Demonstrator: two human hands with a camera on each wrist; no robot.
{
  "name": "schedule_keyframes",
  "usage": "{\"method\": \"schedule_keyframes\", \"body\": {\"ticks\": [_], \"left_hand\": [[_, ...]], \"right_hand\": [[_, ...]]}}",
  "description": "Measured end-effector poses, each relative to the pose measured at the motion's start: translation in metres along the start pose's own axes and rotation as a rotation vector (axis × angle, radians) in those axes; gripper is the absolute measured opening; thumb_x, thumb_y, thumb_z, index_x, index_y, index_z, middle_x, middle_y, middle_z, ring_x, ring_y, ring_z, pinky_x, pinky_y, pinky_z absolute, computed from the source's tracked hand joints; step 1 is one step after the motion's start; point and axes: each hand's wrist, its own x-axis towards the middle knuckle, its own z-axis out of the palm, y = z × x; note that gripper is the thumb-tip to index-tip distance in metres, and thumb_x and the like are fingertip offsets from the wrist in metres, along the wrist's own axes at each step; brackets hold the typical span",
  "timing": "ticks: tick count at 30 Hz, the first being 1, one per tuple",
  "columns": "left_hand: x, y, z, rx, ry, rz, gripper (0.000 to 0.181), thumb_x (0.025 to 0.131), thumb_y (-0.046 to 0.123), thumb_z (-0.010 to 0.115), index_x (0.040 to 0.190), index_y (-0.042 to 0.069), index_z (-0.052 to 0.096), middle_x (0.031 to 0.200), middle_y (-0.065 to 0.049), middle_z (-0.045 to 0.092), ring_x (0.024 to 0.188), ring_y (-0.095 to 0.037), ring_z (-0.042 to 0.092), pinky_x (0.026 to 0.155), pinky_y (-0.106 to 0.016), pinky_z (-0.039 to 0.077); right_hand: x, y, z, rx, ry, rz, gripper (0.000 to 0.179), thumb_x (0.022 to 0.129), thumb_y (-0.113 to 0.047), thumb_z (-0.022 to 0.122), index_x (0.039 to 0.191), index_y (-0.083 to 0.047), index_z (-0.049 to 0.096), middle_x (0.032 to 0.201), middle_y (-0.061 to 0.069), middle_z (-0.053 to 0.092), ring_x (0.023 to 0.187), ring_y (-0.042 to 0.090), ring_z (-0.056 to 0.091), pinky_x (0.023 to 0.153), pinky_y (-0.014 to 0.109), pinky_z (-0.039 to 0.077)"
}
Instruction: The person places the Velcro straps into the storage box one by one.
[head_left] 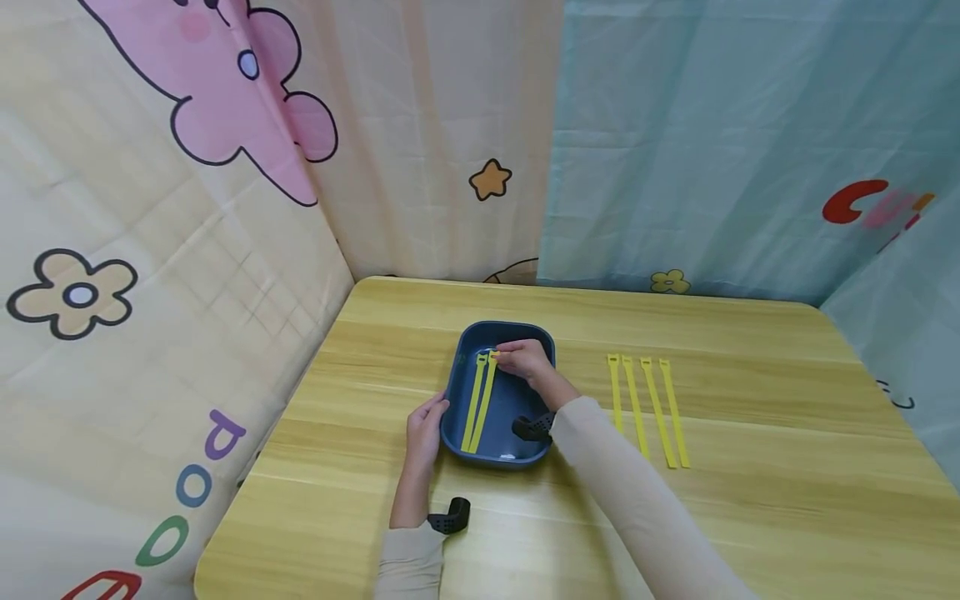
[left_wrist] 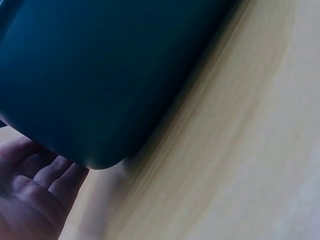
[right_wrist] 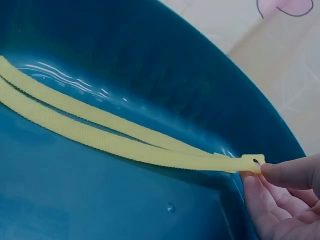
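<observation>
A dark blue tray (head_left: 498, 457) stands on the table with two yellow hook-and-loop cable ties lying lengthwise in its left half. Inside it, my right hand (head_left: 522, 360) pinches the slotted head of the right-hand cable tie (head_left: 483, 403) between thumb and fingers. Close up in the right wrist view, that cable tie (right_wrist: 125, 146) curves along the tray floor beside the other cable tie (right_wrist: 110, 118), their heads overlapping. My left hand (head_left: 425, 428) rests against the tray's left outer wall; its fingers (left_wrist: 62, 175) extend to the blue wall in the left wrist view.
Several more yellow cable ties (head_left: 649, 400) lie side by side on the wooden table (head_left: 787, 442), right of the tray; my right sleeve (head_left: 622, 492) passes close by them. Patterned curtains (head_left: 435, 125) hang behind the table and along its left side.
</observation>
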Motion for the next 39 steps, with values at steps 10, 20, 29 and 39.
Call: {"method": "schedule_keyframes", "body": {"ticks": [10,20,29,39], "left_hand": [[0.0009,0.0007,-0.0001,-0.015,-0.02,0.005,0.034,0.08,0.014,0.05,0.109,-0.004,0.053,0.116,-0.013,0.049,0.113,-0.022,0.036,0.094,-0.032,0.028],[0.0008,0.0004,-0.0009,-0.034,-0.013,-0.006,0.034,0.08,0.013,0.051,0.109,-0.005,0.053,0.116,-0.014,0.049,0.112,-0.022,0.038,0.093,-0.032,0.029],[0.0001,0.0008,-0.0002,-0.018,-0.02,0.008,0.035,0.081,0.014,0.05,0.11,-0.005,0.053,0.116,-0.015,0.049,0.113,-0.022,0.037,0.094,-0.033,0.029],[0.0006,-0.005,0.0007,-0.011,-0.003,0.037,0.037,0.079,0.015,0.05,0.109,-0.007,0.053,0.113,-0.016,0.05,0.11,-0.024,0.04,0.091,-0.033,0.032]], "right_hand": [[0.0006,-0.0011,-0.0011,-0.02,0.027,0.014,0.022,0.075,0.003,0.057,0.096,0.006,0.059,0.089,0.016,0.058,0.071,0.019,0.058,0.066,0.028,0.049],[0.0005,-0.0013,0.0011,-0.019,0.033,0.03,0.022,0.075,0.003,0.057,0.096,0.006,0.059,0.089,0.016,0.058,0.074,0.02,0.059,0.067,0.029,0.048],[0.0008,-0.001,0.001,-0.034,0.045,0.044,0.021,0.075,0.005,0.056,0.096,0.008,0.059,0.087,0.017,0.058,0.07,0.018,0.058,0.067,0.029,0.048],[-0.0011,-0.0028,0.0012,-0.058,0.018,0.064,0.026,0.075,0.004,0.057,0.101,0.007,0.057,0.094,0.018,0.058,0.084,0.024,0.057,0.073,0.031,0.046]]}}
